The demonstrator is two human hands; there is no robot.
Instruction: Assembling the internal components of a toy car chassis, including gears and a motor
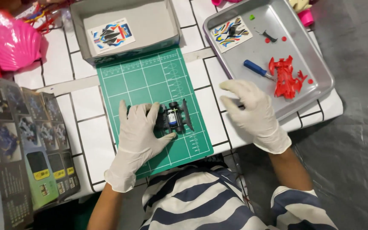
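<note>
Your left hand (139, 136) pinches the black toy car chassis (173, 117) on the green cutting mat (150, 79), while your right hand (252, 113) curls over something small at the metal tray (320, 64) rim; loose parts could roll off the desk (88, 127).

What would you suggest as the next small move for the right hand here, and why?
Probably reach into the metal tray for the blue-handled tool: the right hand rests at its rim, while the left hand steadies the black toy car chassis on the green mat.

Colourful sticker sheets (111, 35) in grey box (167, 17), tray (320, 64)
</note>
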